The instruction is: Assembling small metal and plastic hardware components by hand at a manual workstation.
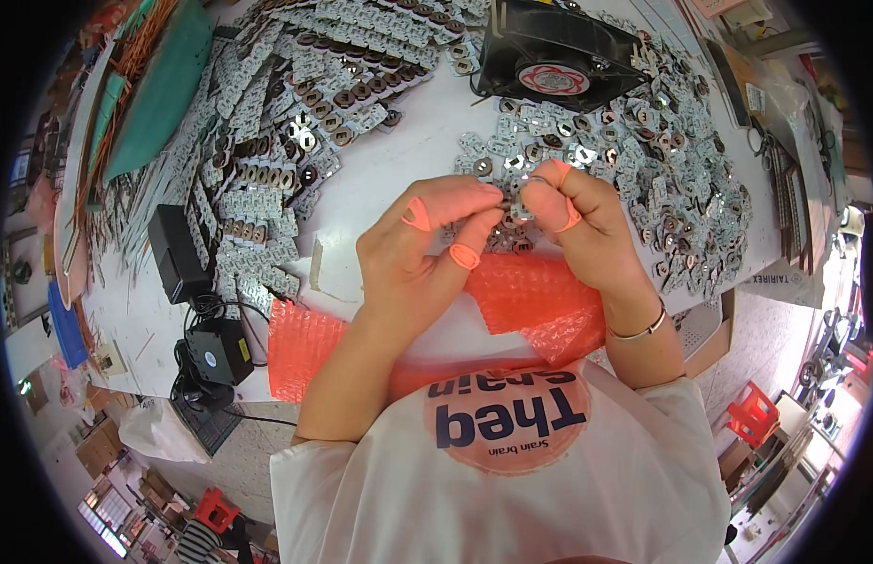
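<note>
My left hand [422, 240] is closed, with orange finger cots on thumb and forefinger, whose tips pinch together. Just right of it, my right hand [582, 216] is also closed, wearing orange cots and a bangle at the wrist. Between the fingertips sits a small metal part [517, 205], mostly hidden by the fingers, so its exact shape cannot be made out. A heap of small silvery metal parts [681, 179], some with brown round discs, spreads beyond and right of my hands. Red bubble wrap [530, 291] lies beneath my wrists along the table's near edge.
A black fan [559, 56] stands at the back of the white table [399, 160]. Rows of metal strips with brown discs [342, 94] cover the far left. Black power adapters [216, 348] with cables sit at the left edge, below a green container [164, 89].
</note>
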A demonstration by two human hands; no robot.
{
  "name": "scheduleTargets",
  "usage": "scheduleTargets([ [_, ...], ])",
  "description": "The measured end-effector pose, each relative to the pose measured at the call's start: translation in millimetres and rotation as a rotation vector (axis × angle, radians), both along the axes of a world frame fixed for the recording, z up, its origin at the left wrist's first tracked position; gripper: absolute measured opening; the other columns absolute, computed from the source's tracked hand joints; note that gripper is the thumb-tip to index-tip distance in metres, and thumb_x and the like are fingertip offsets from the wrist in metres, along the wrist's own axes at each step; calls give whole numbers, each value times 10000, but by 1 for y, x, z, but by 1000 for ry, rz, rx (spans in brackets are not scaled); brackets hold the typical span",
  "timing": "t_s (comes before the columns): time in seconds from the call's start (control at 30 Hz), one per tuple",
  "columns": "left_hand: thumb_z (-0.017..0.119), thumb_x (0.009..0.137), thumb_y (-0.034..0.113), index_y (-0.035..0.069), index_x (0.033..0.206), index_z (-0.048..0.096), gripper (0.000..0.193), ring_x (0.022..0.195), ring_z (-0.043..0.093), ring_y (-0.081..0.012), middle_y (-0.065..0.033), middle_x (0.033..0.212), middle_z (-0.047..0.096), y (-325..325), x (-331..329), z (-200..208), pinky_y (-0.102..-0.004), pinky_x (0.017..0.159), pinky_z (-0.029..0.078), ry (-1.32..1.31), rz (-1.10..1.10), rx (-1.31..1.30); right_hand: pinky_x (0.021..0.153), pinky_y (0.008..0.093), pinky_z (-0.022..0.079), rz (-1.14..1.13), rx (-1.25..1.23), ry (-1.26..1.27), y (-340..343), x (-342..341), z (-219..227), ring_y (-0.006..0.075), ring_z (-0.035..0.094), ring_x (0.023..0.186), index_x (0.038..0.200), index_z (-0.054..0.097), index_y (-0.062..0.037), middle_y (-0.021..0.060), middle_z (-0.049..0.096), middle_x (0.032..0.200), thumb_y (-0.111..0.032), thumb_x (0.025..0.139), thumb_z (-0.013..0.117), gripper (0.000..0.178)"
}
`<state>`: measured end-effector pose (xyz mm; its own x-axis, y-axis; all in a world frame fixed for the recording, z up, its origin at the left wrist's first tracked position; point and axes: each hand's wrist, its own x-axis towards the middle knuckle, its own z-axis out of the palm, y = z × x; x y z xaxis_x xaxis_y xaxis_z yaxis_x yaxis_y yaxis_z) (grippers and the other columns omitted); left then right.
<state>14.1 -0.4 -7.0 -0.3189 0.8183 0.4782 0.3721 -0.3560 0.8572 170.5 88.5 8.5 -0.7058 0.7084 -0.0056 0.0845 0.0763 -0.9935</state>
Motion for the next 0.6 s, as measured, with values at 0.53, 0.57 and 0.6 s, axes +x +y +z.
scheduleTargets([
  [0.53, 672, 759, -61, 30, 988, 652, 247, 865, 632, -206, -120, 941, 645, 2, -5, -5, -272, 721, 514, -45, -42, -30, 495, 218, 351, -86, 280, -71, 17, 8, -10, 59, 460, 573, 824, 642, 8, -18, 530, 651, -105, 862, 633, 119],
  [0.57, 669, 766, -57, 26, 1003, 650, 252, 876, 622, -191, -112, 953, 639, 2, -6, -2, -264, 727, 507, -81, -40, -80, 509, 225, 379, -52, 446, -137, 19, 10, -10, 79, 491, 574, 836, 652, 22, 9, 554, 654, -96, 850, 640, 119],
  [0.6, 666, 772, -53, 22, 1017, 648, 257, 886, 612, -176, -104, 965, 633, 1, -6, -1, -256, 733, 499, -116, -34, -130, 509, 225, 379, -50, 445, -136, 20, 12, -7, 79, 491, 574, 836, 652, 22, 9, 554, 654, -96, 850, 640, 119],
])
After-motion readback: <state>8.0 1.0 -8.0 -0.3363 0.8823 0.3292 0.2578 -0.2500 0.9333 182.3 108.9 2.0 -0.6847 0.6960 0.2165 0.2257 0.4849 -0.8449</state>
